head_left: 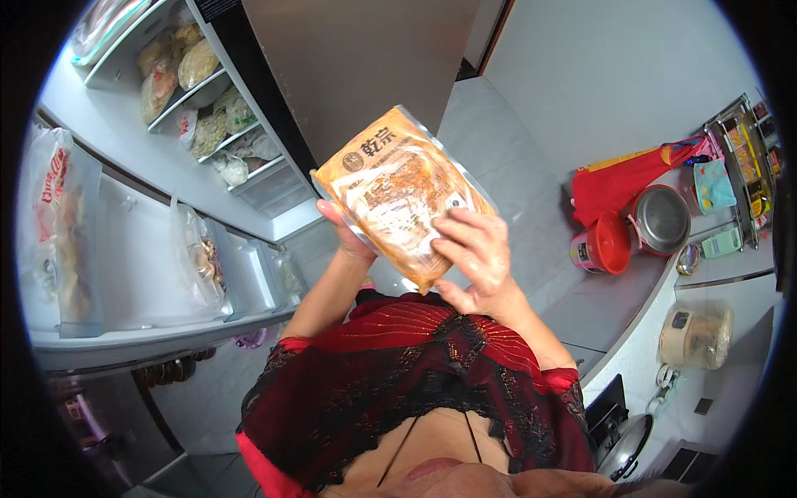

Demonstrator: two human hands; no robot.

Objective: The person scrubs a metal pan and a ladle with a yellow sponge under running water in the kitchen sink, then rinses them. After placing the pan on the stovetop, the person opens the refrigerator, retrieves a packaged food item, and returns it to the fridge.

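A sealed plastic food packet (405, 193), orange and shiny with printed writing, is held up in front of my chest at a tilt. My left hand (350, 233) grips its lower left edge from underneath, thumb showing at the side and the other fingers hidden behind it. On the lower right of the packet's front lie the fingers of my right hand (478, 255), with the thumb by the bottom corner. To the left is an open refrigerator (218, 140), its shelves packed with bagged food.
The refrigerator's open door (143, 261) spreads along the left, with bagged food in its bins. At right, a red bucket (610, 243), a metal pan (663, 219) and a red apron-like cloth (616, 183) hang by the wall. A counter (647, 330) with a lidded pan (629, 445) curves along the right.
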